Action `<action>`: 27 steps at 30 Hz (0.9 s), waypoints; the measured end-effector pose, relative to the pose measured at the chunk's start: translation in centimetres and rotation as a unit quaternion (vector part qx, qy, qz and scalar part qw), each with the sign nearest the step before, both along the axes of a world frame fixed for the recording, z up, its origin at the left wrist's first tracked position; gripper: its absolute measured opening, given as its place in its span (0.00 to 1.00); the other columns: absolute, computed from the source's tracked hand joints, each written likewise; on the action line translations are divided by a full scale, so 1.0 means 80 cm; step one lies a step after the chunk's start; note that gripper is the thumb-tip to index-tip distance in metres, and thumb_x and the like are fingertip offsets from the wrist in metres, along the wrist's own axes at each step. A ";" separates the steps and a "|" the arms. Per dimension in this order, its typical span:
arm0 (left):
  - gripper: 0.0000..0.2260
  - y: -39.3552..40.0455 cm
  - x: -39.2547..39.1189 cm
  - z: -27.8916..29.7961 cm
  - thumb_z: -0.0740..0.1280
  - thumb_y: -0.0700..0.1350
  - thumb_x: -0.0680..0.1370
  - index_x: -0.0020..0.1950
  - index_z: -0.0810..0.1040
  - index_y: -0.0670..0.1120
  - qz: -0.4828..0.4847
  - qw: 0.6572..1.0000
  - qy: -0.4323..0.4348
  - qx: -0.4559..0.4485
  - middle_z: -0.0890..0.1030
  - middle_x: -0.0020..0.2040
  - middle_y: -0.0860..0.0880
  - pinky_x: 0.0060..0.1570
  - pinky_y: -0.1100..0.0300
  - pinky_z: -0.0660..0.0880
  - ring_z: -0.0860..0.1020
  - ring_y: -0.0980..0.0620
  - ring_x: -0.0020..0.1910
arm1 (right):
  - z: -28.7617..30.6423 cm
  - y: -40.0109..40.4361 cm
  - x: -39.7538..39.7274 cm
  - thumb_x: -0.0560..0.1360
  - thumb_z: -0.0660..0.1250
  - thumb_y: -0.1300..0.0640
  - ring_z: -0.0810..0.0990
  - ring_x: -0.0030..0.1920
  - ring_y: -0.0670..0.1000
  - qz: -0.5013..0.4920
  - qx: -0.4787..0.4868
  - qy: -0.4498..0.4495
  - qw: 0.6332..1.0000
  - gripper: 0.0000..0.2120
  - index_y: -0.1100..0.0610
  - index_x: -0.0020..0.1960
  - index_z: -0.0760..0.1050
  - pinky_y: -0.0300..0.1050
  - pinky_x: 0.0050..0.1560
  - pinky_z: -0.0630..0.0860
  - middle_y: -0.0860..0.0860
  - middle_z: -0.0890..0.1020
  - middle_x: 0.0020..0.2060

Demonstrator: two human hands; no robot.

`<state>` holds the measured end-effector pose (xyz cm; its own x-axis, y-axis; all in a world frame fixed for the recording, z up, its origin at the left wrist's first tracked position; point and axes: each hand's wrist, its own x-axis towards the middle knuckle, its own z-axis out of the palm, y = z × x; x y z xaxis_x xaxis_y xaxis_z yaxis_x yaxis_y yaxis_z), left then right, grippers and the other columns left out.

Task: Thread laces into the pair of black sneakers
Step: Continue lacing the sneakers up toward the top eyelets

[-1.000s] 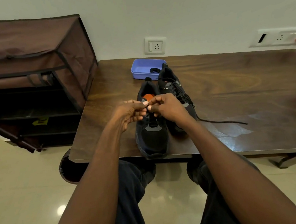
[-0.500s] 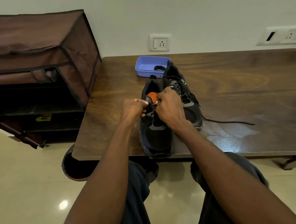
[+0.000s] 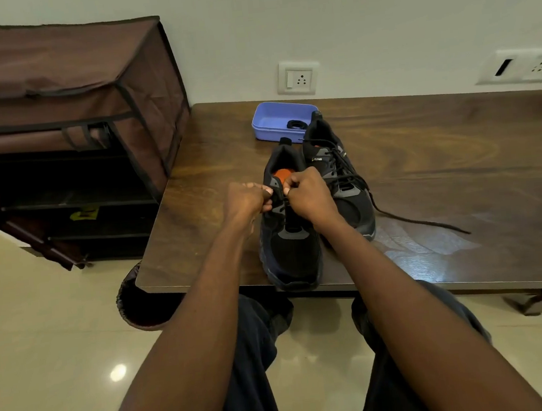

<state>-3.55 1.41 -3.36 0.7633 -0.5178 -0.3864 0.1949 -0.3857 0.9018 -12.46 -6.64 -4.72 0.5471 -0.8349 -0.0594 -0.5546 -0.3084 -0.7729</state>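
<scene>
Two black sneakers stand side by side on the wooden table (image 3: 457,161), toes toward me. The left sneaker (image 3: 292,249) has an orange insole showing at its opening. My left hand (image 3: 246,201) and my right hand (image 3: 308,195) are both pinched shut over its eyelet area, each on a part of its black lace, which is mostly hidden by my fingers. The right sneaker (image 3: 343,178) is laced, and its loose lace end (image 3: 423,222) trails right across the table.
A blue plastic tray (image 3: 275,122) with a black coiled item sits behind the sneakers by the wall. A brown fabric shoe rack (image 3: 66,125) stands left of the table. Wall sockets (image 3: 299,78) are behind. My knees are under the table's front edge.
Both hands have dropped from in front of the left sneaker's opening onto its eyelets. The view has shifted slightly.
</scene>
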 end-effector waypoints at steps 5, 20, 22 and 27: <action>0.05 0.000 0.003 -0.002 0.67 0.32 0.77 0.42 0.79 0.39 -0.001 1.000 0.005 0.001 0.81 0.39 0.43 0.42 0.60 0.81 0.79 0.52 0.34 | 0.011 0.003 -0.007 0.74 0.60 0.69 0.71 0.32 0.51 -0.039 0.164 -0.081 0.982 0.10 0.59 0.39 0.76 0.44 0.34 0.68 0.56 0.75 0.33; 0.07 0.000 0.003 -0.007 0.69 0.33 0.76 0.39 0.80 0.41 -0.016 1.000 -0.011 0.004 0.81 0.38 0.44 0.44 0.58 0.81 0.79 0.53 0.34 | 0.009 -0.001 -0.014 0.74 0.65 0.70 0.81 0.45 0.57 -0.100 0.316 -0.139 0.933 0.10 0.58 0.39 0.80 0.53 0.51 0.80 0.58 0.82 0.40; 0.07 0.000 0.004 -0.009 0.69 0.33 0.76 0.38 0.79 0.40 -0.015 1.000 -0.005 0.003 0.81 0.37 0.44 0.44 0.57 0.81 0.79 0.52 0.33 | 0.010 -0.002 -0.016 0.74 0.66 0.69 0.81 0.45 0.57 -0.096 0.316 -0.135 0.934 0.10 0.58 0.40 0.81 0.52 0.49 0.80 0.58 0.82 0.40; 0.06 0.005 0.005 -0.006 0.70 0.33 0.75 0.39 0.80 0.40 -0.025 0.999 0.019 -0.012 0.82 0.39 0.44 0.40 0.62 0.81 0.81 0.52 0.37 | 0.008 0.011 -0.016 0.73 0.68 0.68 0.81 0.39 0.53 -0.061 0.222 -0.102 0.968 0.11 0.56 0.37 0.81 0.49 0.44 0.80 0.57 0.84 0.37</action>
